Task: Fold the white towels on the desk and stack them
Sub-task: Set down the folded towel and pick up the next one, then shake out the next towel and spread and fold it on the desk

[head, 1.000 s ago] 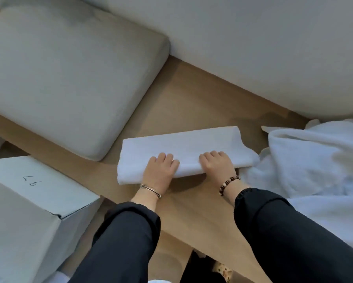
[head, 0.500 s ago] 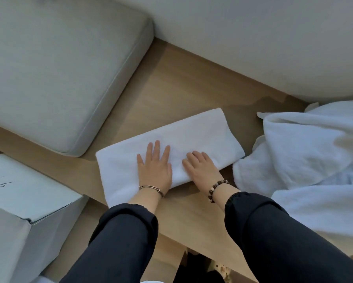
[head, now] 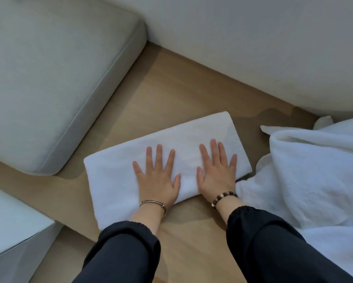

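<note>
1. The towel (head: pixel 114 180), white and folded into a long rectangle, lies flat on the wooden worktop (head: pixel 171 94). It is about mid-scene, and its long side runs from near left to far right.
2. The left grip (head: pixel 157 178), a bare hand, rests palm down on the middle of the towel. Its fingers are straight and spread, so it is released and grasps nothing. The heel of the hand sits at the towel's near edge.
3. The right grip (head: pixel 216 174) rests palm down on the towel's right half. Its fingers are also straight and spread, pointing far, and it too is released and grasps nothing.
4. The two grips lie side by side and apart, with a strip of towel showing between the thumbs.
5. A thin metal bangle (head: pixel 152 201) circles the left wrist, and a bracelet (head: pixel 222 198) of dark and pale beads circles the right. Dark sleeves (head: pixel 120 252) with gathered cuffs cover both forearms.
6. A pile (head: pixel 314 170) of rumpled, unfolded white towels fills the right side of the worktop. Its left edge touches the folded towel's near right corner, just beside the right wrist.
7. A grey cushion (head: pixel 49 78) lies at far left on the worktop. Its near corner is close to the towel's left end but apart from it.
8. A white box (head: pixel 10 227) stands at near left, off the worktop's edge.
9. A pale wall (head: pixel 253 37) runs along the far side.
</note>
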A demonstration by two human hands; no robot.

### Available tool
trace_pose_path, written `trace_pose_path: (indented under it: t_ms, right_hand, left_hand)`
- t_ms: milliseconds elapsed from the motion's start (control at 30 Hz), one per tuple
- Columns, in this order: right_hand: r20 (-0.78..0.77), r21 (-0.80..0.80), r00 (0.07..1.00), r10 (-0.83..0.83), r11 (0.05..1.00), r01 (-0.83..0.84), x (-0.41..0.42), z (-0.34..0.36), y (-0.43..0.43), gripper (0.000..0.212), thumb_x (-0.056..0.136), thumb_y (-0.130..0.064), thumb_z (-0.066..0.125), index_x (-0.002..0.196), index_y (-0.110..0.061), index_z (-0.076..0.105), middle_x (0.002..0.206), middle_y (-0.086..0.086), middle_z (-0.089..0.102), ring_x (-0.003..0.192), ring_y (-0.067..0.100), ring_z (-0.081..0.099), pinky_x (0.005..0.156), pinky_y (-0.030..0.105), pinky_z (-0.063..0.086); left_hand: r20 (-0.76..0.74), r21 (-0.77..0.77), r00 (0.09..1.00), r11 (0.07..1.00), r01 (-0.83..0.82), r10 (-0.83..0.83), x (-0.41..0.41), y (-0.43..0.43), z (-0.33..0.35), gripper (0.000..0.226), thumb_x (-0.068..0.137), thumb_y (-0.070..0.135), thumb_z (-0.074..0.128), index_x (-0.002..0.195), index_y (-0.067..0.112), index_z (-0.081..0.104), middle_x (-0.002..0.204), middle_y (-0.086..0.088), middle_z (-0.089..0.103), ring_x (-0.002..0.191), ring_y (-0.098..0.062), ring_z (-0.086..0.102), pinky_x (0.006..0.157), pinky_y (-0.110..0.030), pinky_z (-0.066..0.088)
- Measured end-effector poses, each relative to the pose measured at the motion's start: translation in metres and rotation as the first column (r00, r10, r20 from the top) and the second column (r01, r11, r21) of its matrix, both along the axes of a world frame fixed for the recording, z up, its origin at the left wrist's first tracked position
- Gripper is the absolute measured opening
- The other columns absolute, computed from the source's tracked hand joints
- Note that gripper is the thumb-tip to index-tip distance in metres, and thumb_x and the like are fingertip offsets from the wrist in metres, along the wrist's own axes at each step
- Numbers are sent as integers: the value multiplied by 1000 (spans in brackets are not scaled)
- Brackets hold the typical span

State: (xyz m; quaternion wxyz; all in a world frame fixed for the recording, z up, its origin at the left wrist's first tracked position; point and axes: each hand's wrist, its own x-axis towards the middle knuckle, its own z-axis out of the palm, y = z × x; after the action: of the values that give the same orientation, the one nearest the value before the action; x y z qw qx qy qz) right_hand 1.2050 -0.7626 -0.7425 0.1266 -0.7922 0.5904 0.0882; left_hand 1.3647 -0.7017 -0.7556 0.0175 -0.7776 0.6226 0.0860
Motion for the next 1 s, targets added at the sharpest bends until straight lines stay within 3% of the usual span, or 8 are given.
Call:
trace_pose_path:
  t_ms: [67, 167, 233, 367, 667, 833, 1000]
  right_hand:
    - [-15, -2, 1000, 4, 1000, -4, 1, -2, -3, 68, 91, -44, 24, 150, -32, -7, 158, -2, -17, 143, 18, -20, 109, 50, -18]
    - [-66, 79, 998, 15, 997, -9, 4, 6, -6, 65, 95, -42, 21, 149, -29, -14, 156, 1, -24, 142, 21, -23, 111, 56, -10]
    - [-56, 150, 998, 21, 989, -12, 6, 20, -6, 64, 98, -40, 20, 149, -26, -16, 156, 3, -24, 144, 22, -19, 113, 56, -3]
    - [42, 163, 996, 74, 983, -80, 5, 66, 3, 63, 101, -35, 25, 151, -17, -8, 158, 6, -14, 146, 22, -10, 117, 43, 1]
    - [140, 33, 990, 24, 999, -28, -63, 203, 18, 58, 99, -23, 33, 151, -13, 9, 160, 5, -4, 146, 19, -5, 117, 38, -4]
    - [48, 31, 986, -159, 987, 158, -149, 246, 23, 59, 98, -40, 35, 149, -14, 19, 159, 6, -1, 146, 20, -4, 118, 43, 5]
    - [-138, 144, 964, -228, 958, 247, -232, 254, 39, 80, 89, -64, 37, 150, -22, 9, 159, 2, 2, 146, 18, 2, 115, 50, 2]
  left_hand:
    - [9, 27, 1000, 1000, 8, -8, 0, -3, 1, 65, 87, 53, 15, 146, 30, 1, 158, -8, 10, 144, -33, 0, 105, -65, 8]
    - [27, 158, 1000, 987, -9, 5, -2, -6, 2, 65, 89, 54, 5, 143, 30, -23, 157, -5, -19, 139, -31, -26, 106, -65, -3]
    - [12, 245, 1000, 969, 12, -15, -2, -7, 12, 66, 92, 54, 9, 145, 30, -23, 154, -4, -28, 138, -30, -31, 107, -64, -5]
    - [-36, 255, 991, 958, 133, -128, -13, -2, 53, 64, 95, 54, 16, 149, 32, -10, 156, -1, -23, 142, -24, -24, 110, -57, -8]
    - [-206, 224, 974, 964, 143, -97, -82, -10, 163, 63, 99, 43, 27, 150, 28, -7, 158, -2, -14, 145, -21, -12, 114, -51, 3]
    - [-388, 179, 913, 962, 208, -125, -139, -20, 202, 62, 98, 37, 33, 151, 23, 3, 159, -5, 0, 145, -21, 6, 114, -45, 15]
    - [-443, 138, 840, 902, 409, -313, -196, -22, 218, 61, 99, 43, 30, 151, 27, 3, 159, -2, -3, 145, -21, 2, 114, -46, 16]
